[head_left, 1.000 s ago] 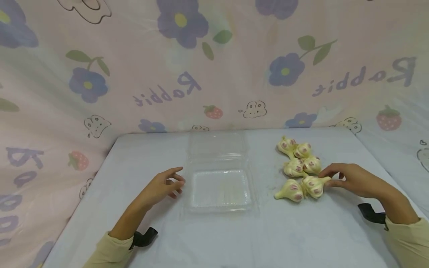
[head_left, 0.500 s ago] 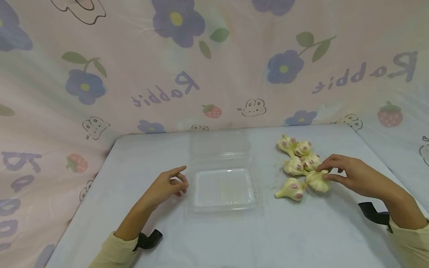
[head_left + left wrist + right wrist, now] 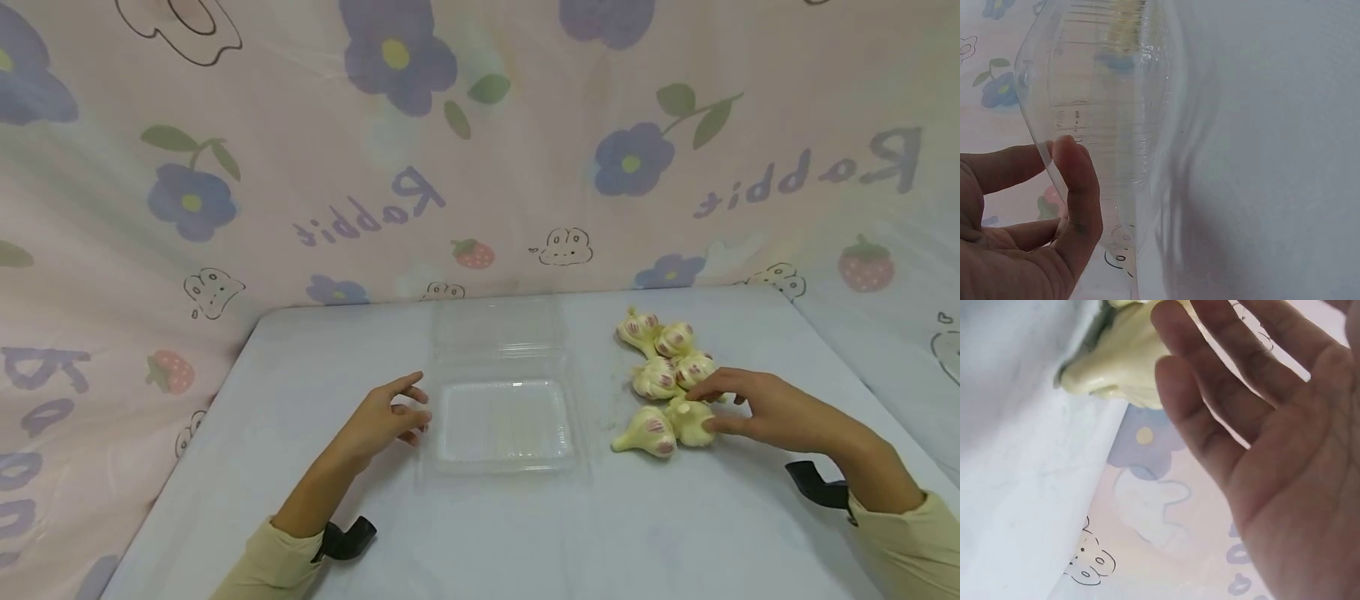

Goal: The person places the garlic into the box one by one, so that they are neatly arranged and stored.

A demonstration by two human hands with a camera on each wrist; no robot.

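A clear plastic clamshell box (image 3: 502, 468) lies unfolded on the table, its lid (image 3: 497, 329) toward the back. My left hand (image 3: 381, 423) is at the box's left edge, fingers loosely bent; in the left wrist view the fingertips overlap the clear rim (image 3: 1030, 119), and whether they touch it is hard to tell. On the right, my right hand (image 3: 772, 410) pinches a pale garlic bulb (image 3: 688, 423) between thumb and fingers. That bulb sits against another garlic bulb (image 3: 649, 432). The right wrist view shows only part of the held garlic bulb (image 3: 1125, 353), behind the fingertips.
Several more garlic bulbs (image 3: 657, 377) with purple streaks cluster just behind the right hand. A white cloth covers the table (image 3: 480, 542). A patterned curtain (image 3: 300, 150) hangs along the back and sides.
My right hand has turned the garlic bulb so its stem no longer points right, and shifted it left against its neighbour. The left hand and the box have moved slightly right.
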